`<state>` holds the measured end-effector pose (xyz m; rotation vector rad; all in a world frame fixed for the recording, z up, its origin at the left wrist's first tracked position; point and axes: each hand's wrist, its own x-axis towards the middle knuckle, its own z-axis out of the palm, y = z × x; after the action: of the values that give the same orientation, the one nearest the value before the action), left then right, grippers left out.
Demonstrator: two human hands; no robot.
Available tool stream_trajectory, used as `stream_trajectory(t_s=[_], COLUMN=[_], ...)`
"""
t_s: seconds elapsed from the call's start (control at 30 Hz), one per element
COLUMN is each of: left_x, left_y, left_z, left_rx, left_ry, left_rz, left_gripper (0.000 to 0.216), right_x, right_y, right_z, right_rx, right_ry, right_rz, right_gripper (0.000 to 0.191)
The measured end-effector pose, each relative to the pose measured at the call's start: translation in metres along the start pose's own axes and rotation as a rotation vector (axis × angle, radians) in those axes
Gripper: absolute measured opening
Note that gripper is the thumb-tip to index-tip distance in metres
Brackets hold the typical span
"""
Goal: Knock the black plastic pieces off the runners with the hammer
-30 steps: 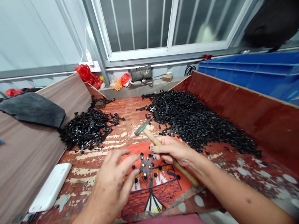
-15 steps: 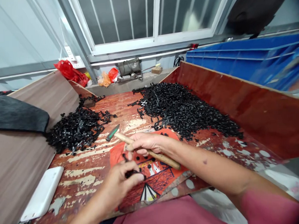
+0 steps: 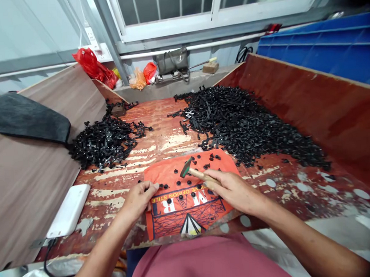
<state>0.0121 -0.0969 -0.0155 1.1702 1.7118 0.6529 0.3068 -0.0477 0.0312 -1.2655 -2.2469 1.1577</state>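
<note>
My right hand is wrapped round the wooden handle of a small hammer. The hammer's green and dark head hangs over the orange printed cloth. Several small round black pieces lie scattered on this cloth. At the cloth's left edge my left hand is closed, thumb against fingers. Whatever sits in that pinch, if anything, is too hidden to name; small black pieces lie close to its fingertips.
A big heap of black parts lies at the right, a smaller heap at the left. Wooden boards wall both sides. A white power bank-like box lies left, with a cable. A blue crate stands beyond.
My left hand has moved left and up to the cloth's edge; the dark piece in it no longer shows. My right hand has moved right with the hammer. The view has shifted.
</note>
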Motion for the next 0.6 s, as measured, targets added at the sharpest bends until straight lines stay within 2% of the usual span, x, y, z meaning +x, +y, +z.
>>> stream_trajectory(t_s=[0.23, 0.4, 0.6], left_x=[0.009, 0.010, 0.008], left_y=[0.008, 0.004, 0.005], left_z=[0.006, 0.007, 0.009], left_rx=[0.158, 0.185, 0.182], left_ry=[0.055, 0.096, 0.092], left_rz=[0.042, 0.075, 0.053], left_gripper=[0.039, 0.040, 0.041], right_x=[-0.006, -0.005, 0.013], right_y=[0.007, -0.003, -0.020], right_z=[0.003, 0.008, 0.035], right_rx=[-0.089, -0.155, -0.246], right_ry=[0.022, 0.006, 0.016], right_rz=[0.026, -0.034, -0.129], right_gripper=[0.031, 0.031, 0.048])
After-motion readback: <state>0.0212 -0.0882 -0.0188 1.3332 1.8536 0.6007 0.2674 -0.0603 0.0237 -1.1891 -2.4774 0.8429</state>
